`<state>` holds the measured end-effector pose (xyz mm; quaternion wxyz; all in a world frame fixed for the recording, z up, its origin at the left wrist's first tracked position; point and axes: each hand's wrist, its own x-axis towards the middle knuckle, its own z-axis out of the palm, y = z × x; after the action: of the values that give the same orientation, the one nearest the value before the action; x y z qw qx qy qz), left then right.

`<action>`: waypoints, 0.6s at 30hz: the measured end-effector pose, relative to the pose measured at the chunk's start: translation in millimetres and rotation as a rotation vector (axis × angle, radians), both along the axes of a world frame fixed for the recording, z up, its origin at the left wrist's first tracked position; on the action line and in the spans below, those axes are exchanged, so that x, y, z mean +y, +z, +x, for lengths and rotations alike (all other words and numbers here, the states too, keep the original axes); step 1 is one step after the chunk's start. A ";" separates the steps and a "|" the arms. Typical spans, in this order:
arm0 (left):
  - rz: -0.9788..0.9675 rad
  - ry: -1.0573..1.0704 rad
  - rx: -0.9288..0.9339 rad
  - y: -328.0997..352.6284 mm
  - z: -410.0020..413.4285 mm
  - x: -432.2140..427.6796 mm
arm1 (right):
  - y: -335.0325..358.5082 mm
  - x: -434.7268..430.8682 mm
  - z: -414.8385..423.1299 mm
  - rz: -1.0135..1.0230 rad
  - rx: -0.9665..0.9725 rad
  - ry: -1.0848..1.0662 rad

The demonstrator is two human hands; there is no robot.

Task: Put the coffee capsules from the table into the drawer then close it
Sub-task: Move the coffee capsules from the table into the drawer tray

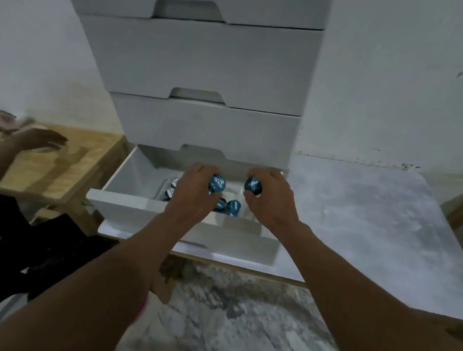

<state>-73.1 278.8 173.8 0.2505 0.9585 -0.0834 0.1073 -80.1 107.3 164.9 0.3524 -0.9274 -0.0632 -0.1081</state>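
The bottom drawer (122,201) of a white drawer unit stands pulled out over the table's front edge. Both my hands hover above its inside. My left hand (193,191) grips a blue-lidded coffee capsule (217,184). My right hand (272,200) grips another blue capsule (253,185). Several capsules lie on the drawer's floor: one blue lid (233,207) between my hands, and a few darker ones (169,191) to the left, partly hidden by my left hand.
The white drawer unit (209,64) has closed drawers stacked above the open one. It stands on a grey marbled table (364,221). A wooden table (50,170) stands at the left, with another person's hands (36,138) over it.
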 end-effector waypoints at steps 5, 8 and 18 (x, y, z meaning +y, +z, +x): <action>0.007 -0.006 0.066 -13.4 32.7 28.6 | -20.0 19.0 18.8 -0.079 0.089 -0.016; 0.018 -0.010 0.140 -25.4 52.3 33.4 | -34.8 23.5 44.6 -0.103 0.142 -0.010; -0.001 -0.056 0.278 -73.7 118.4 31.2 | -88.2 37.8 119.4 -0.188 0.298 0.110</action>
<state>45.2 310.0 100.1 0.2630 0.9613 -0.0748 -0.0334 39.3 145.1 76.7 0.2753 -0.9571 -0.0706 0.0565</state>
